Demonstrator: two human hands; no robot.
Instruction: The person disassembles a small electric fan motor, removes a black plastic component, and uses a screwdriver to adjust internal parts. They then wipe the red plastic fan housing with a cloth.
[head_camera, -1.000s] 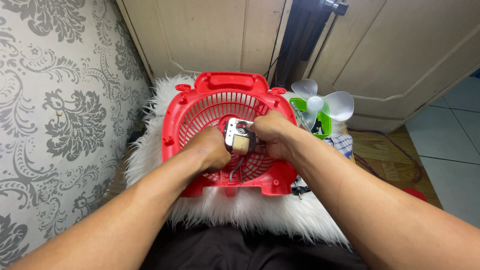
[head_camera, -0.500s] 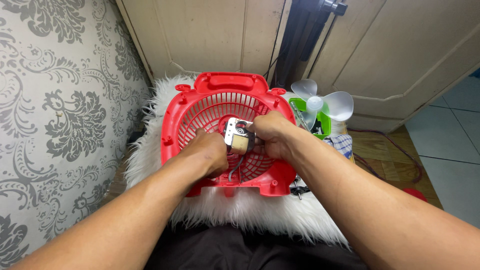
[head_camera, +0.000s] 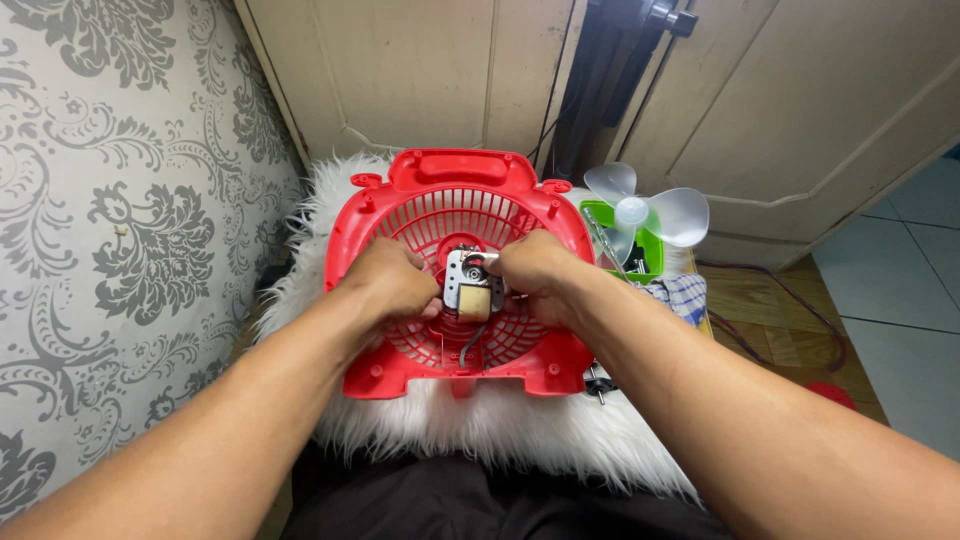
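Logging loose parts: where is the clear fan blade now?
The clear fan blade sits on a green tray, right of the red fan grille.

Looked like a home room: patterned wallpaper (head_camera: 110, 220), cream panelled cupboard doors (head_camera: 430, 70), white fluffy rug (head_camera: 520, 440), tiled floor (head_camera: 900, 290).

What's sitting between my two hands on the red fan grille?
In the head view, the small metal fan motor sits between the left hand and right hand, at the red grille centre.

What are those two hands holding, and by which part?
Both the left hand and right hand grip the small metal motor by its sides, at the red plastic fan grille's centre.
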